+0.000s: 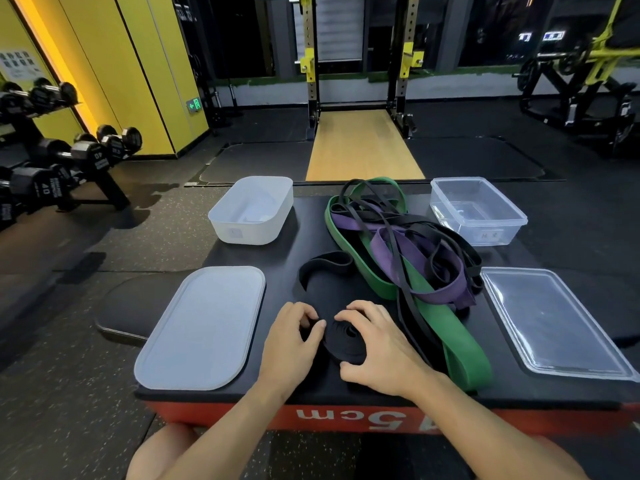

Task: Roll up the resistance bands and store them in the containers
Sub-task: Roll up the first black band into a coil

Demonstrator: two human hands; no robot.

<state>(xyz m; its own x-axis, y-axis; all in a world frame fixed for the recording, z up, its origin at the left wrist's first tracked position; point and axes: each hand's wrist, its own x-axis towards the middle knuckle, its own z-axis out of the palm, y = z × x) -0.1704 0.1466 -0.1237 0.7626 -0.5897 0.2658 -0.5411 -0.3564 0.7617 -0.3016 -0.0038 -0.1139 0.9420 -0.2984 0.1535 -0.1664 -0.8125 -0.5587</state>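
Atop black padded box (pixel 277 268), right hand (pixel 377 344) is clasping black rubber band coil (pixel 346 341), left hand (pixel 291 337) pinching loose tail (pixel 325 261); tension is needing even keeping.

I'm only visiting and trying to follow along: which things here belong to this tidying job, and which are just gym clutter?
In the job: black band, partly rolled, gripped by left hand and right hand; tangled bands; white container; clear container; white lid; clear lid.
Just lying about: dumbbells; squat rack; wooden platform.
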